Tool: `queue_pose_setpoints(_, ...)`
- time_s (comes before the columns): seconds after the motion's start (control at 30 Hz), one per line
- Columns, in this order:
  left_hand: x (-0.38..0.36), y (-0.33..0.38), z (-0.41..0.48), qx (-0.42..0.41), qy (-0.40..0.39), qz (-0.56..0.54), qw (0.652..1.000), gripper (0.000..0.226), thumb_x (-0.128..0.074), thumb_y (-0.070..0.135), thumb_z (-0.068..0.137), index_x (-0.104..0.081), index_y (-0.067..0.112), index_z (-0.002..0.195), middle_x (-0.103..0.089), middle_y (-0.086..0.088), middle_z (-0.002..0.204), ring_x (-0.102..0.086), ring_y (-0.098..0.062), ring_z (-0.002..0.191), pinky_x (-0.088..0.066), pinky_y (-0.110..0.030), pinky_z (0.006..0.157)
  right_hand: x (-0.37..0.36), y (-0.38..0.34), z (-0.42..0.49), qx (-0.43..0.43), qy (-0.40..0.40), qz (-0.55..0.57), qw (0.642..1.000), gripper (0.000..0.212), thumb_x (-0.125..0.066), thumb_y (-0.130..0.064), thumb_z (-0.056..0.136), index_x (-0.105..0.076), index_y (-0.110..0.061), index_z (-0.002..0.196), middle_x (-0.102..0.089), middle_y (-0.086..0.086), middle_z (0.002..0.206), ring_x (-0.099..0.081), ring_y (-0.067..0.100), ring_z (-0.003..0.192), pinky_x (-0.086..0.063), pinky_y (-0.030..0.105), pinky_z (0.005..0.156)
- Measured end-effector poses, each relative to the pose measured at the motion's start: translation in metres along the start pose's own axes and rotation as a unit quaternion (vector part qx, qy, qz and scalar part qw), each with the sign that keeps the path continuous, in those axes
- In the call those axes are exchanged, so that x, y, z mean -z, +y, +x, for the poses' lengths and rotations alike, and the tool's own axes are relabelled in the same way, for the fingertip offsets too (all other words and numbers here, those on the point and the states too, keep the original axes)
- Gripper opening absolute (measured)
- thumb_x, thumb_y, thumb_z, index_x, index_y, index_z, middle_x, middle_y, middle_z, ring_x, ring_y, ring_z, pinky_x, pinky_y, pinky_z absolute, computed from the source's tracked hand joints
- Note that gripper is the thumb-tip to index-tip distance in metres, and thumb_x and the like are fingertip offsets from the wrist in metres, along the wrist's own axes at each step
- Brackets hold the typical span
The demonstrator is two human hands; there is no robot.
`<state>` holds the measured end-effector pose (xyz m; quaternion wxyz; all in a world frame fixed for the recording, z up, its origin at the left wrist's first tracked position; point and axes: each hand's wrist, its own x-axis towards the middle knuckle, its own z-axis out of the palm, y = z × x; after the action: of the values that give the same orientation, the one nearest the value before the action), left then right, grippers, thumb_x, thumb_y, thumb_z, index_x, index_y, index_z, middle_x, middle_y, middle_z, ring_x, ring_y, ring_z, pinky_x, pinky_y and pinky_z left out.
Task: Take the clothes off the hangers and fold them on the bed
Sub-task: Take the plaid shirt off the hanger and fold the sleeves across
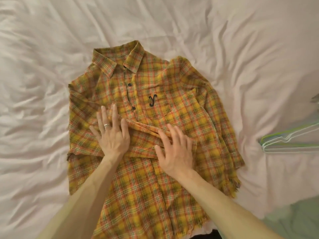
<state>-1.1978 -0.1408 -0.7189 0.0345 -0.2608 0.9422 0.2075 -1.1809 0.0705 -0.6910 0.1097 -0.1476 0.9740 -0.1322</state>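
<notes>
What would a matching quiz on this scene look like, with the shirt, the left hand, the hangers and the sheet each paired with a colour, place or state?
Things:
1. plaid shirt
2. left hand
3. hangers
4. bed sheet

Descriptions:
A. pale and wrinkled
B. wears a ring, pressed flat on cloth
C. bare, lying off to the right
D. yellow checks, black letter on the chest

Pairs: 1-D, 2-B, 3-C, 4-A

shirt hem: cut by bottom edge | hangers: run off right edge | dark patch below: unidentifiable
</notes>
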Motion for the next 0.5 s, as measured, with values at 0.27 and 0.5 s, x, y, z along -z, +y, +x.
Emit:
queue_pose_setpoints(0.27, -0.014, -0.023, -0.037, 0.039, -0.154, 0.101, 0.982, 0.087, -0.013, 0.085, 0.087, 0.024, 0.041, 0.153, 0.04, 0.004, 0.157, 0.035, -0.026, 0.146, 0.014, -0.068, 0.114, -0.025, 0.033, 0.039, 0.01, -0.18, -0.115, 0.977, 0.067, 0.001, -0.063, 0.1, 0.019, -0.029, 0.156, 0.029, -0.002, 0.162, 0.03, 0.016, 0.148, 0.016, 0.053, 0.12)
queue_pose_setpoints(0.5, 0.006, -0.016, -0.033, 0.065, -0.189, 0.109, 0.974, 0.086, -0.013, 0.087, 0.085, 0.018, 0.046, 0.153, 0.03, 0.004, 0.162, 0.028, -0.028, 0.149, 0.011, -0.07, 0.112, 0.013, 0.083, 0.046, 0.052, -0.172, -0.095, 0.979, 0.063, -0.004, -0.057, 0.102, -0.007, -0.032, 0.16, 0.003, 0.001, 0.168, 0.005, 0.02, 0.154, 0.0, 0.048, 0.124)
